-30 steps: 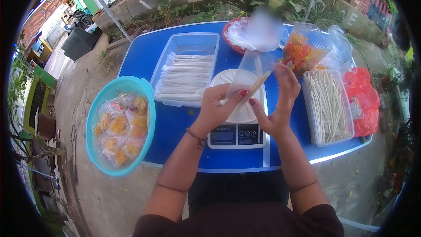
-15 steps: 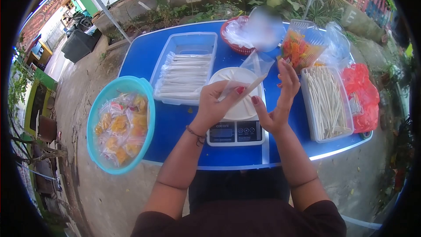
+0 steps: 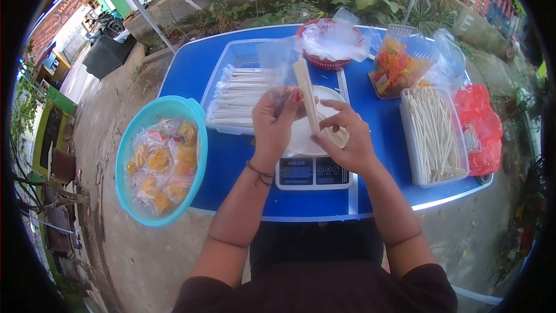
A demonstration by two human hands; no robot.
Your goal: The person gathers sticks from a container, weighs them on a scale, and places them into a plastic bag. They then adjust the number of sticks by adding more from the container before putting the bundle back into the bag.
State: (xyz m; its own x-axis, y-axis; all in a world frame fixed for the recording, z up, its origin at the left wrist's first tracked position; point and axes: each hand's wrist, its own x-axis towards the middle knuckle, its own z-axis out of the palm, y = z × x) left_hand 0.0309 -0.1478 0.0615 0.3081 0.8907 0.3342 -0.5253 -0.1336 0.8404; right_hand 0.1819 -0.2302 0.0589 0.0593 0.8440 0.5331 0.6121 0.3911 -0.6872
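Observation:
My left hand (image 3: 273, 120) is closed, thumb against fingers, on a clear plastic bag (image 3: 277, 61) that spreads out above it. A bundle of pale, thin sticks (image 3: 307, 90) stands nearly upright between my hands, leaning slightly left at the top. Its lower end is pinched in my right hand (image 3: 350, 139). Both hands are over a white plate (image 3: 298, 146) on a digital kitchen scale (image 3: 314, 178). Part of the plate is hidden by my hands, and some loose sticks seem to lie on it.
Left of the hands, a clear tub (image 3: 211, 113) holds wrapped stick bundles; a turquoise basin (image 3: 202, 156) holds bagged yellow-orange food. A red basket (image 3: 324, 62) of plastic bags stands behind. At right are a container of colourful packets (image 3: 397, 64), a tub of loose sticks (image 3: 431, 133) and a red bag (image 3: 479, 133).
My right hand has gone from spread fingers to pinching the sticks' lower end. The sticks have swung more upright, and my left hand has moved slightly left with the bag.

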